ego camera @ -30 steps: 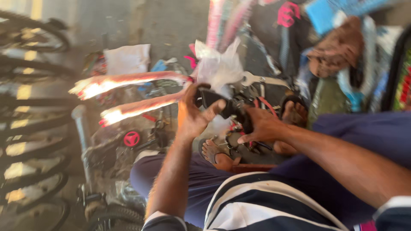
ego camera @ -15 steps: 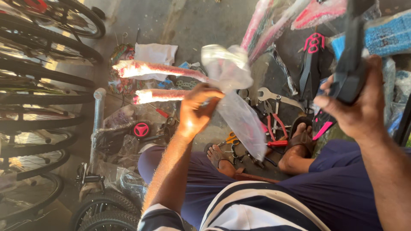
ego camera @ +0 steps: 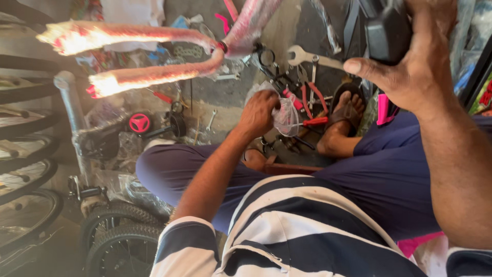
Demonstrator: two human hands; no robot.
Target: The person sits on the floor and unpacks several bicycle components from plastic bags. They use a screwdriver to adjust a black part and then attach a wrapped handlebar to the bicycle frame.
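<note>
Striped black-and-white fabric of the person's shirt (ego camera: 287, 231) fills the near edge, with dark blue trousers (ego camera: 389, 179) over bent knees, since the person sits low among the work. Raised close to the camera, the right hand (ego camera: 410, 61) wraps its fingers around a black bicycle saddle (ego camera: 387, 31), thumb pressed along its lower edge to steady it. Further down, the left hand (ego camera: 259, 113) is clenched on a crumpled clear plastic bag (ego camera: 284, 115), held just above the floor. Beyond it, a bare foot in a sandal (ego camera: 343, 113) rests beside red-handled pliers (ego camera: 312, 97) and a silver spanner (ego camera: 307, 55), laid within reach. Farthest, pink bicycle handlebars in plastic wrap (ego camera: 154, 54) stick out leftward, near black tyres (ego camera: 31, 154).
</note>
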